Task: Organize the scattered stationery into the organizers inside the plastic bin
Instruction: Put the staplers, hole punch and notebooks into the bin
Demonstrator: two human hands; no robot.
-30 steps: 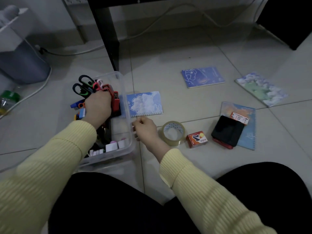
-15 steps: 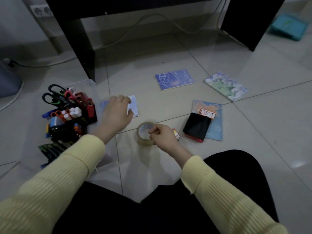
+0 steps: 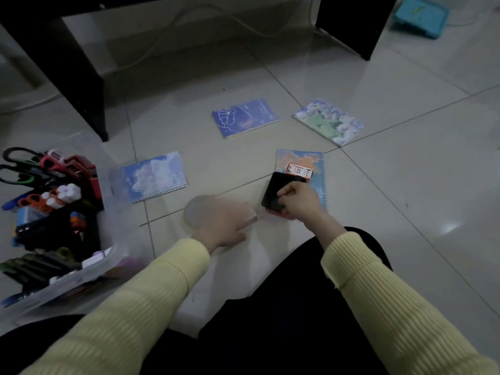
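The right hand (image 3: 297, 198) has its fingers curled onto the near right corner of a flat black case (image 3: 276, 189), so it is grasping the case, which does not look lifted yet. The case's long axis runs near to far, tipped a little to the right at the far end. It rests on a red slab (image 3: 278, 214), and its far part overlaps a notebook (image 3: 319, 163). A small orange box (image 3: 299, 170) touches its far edge. Just left of the case, the left hand (image 3: 224, 226) is smeared by motion over the tape (image 3: 196, 212) and a small box (image 3: 251, 216). Whether it is clenched on either or lying loose I cannot tell. The bin (image 3: 108, 259) lies well to the left of the right hand's grip, beyond the left hand, with its organizers (image 3: 54, 228) already crowded with scissors (image 3: 19, 169) and other small items. The left hand is therefore the nearer one to the bin, and I judge the case must cross leftward over the tape to reach it. A cloud notebook (image 3: 155, 177) lies beside the bin's right wall. Two more, blue (image 3: 244, 117) and green (image 3: 328, 121), lie farther off on the floor.
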